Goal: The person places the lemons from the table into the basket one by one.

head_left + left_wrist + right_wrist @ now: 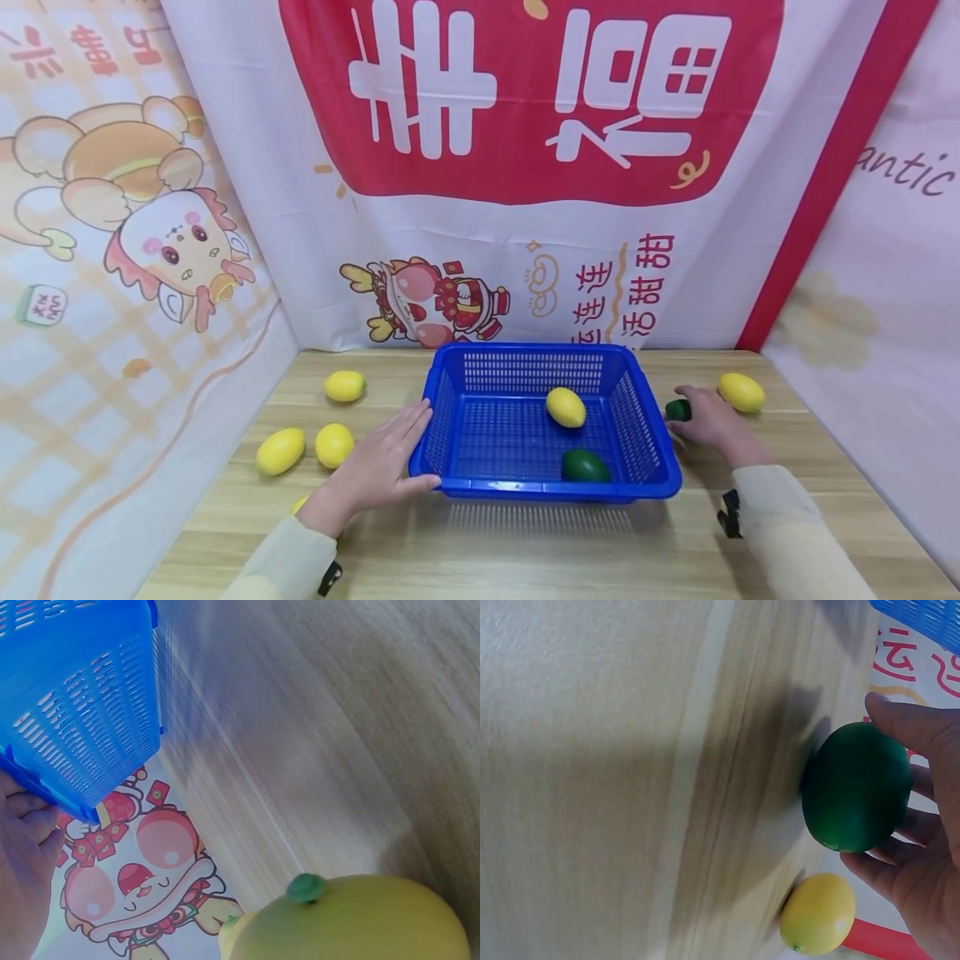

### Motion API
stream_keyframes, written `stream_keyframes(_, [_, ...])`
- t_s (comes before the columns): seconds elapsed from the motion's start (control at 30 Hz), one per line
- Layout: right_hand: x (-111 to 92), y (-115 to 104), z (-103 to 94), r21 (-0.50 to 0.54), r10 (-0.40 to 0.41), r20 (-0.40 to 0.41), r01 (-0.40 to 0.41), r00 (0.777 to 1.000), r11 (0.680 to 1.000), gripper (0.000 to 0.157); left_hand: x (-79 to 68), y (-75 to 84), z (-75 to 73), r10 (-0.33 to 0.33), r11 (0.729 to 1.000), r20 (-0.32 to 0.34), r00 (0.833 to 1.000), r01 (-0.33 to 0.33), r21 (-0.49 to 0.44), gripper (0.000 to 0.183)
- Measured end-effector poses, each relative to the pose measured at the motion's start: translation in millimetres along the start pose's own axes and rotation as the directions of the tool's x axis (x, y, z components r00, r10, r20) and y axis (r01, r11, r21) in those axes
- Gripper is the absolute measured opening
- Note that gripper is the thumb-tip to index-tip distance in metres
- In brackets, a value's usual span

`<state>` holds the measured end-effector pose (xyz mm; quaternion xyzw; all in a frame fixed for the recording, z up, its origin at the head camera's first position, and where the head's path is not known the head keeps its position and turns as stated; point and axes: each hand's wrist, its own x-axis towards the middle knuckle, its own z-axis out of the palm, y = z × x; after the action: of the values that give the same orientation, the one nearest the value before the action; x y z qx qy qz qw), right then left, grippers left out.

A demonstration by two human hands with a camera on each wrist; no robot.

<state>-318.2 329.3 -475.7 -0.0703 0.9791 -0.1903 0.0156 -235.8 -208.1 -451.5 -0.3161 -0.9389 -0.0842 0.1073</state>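
Note:
Thumb and fingers of my right hand [708, 421] hold a dark green oval fruit [857, 787] just right of the basket, close over the table. A blue plastic basket [536, 485] with slotted walls stands in the middle. Inside it lie a lemon [566, 407] and another dark green oval fruit [585, 466]. My left hand [378, 458] rests on the basket's left rim, fingers extended and thumb at the front corner. In the left wrist view its fingertips touch the blue rim [45, 791]. Beyond the right hand sits a second lemon [741, 392].
Left of the basket, lemons lie on the wooden table [525, 558]: one at the back [345, 386], one at the far left [281, 452], one beside the left hand [334, 446]. Another yellow fruit [298, 505] is mostly hidden by the left wrist. Printed cloths surround the table.

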Motion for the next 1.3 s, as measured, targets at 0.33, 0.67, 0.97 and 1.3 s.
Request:
stream_keyframes(0.33, [0.8, 5.4, 5.5, 0.027, 0.009, 0.032, -0.01, 0.999, 1.0, 0.07, 1.2, -0.1, -1.4, 0.006, 1.0, 0.007, 1.0, -0.006, -0.008, 0.094])
stream_keyframes(0.67, [1.8, 9.7, 8.2, 0.034, 0.019, 0.053, -0.021, 0.998, 0.999, 0.066, 1.8, 0.7, -2.1, -0.003, 1.0, 0.018, 1.0, 0.003, -0.009, 0.095])
stream_keyframes(0.97, [3.1, 8.9, 9.6, 0.024, 0.011, 0.047, -0.012, 0.999, 1.0, 0.065, 0.0, 0.0, -1.0, -0.001, 1.0, 0.015, 1.0, 0.001, 0.011, 0.098])
stream_keyframes(1.3, [2.1, 10.6, 9.8, 0.013, 0.004, 0.027, -0.005, 1.0, 1.0, 0.065, 0.5, 0.8, 1.7, -0.003, 1.0, 0.004, 1.0, 0.003, 0.018, 0.098])
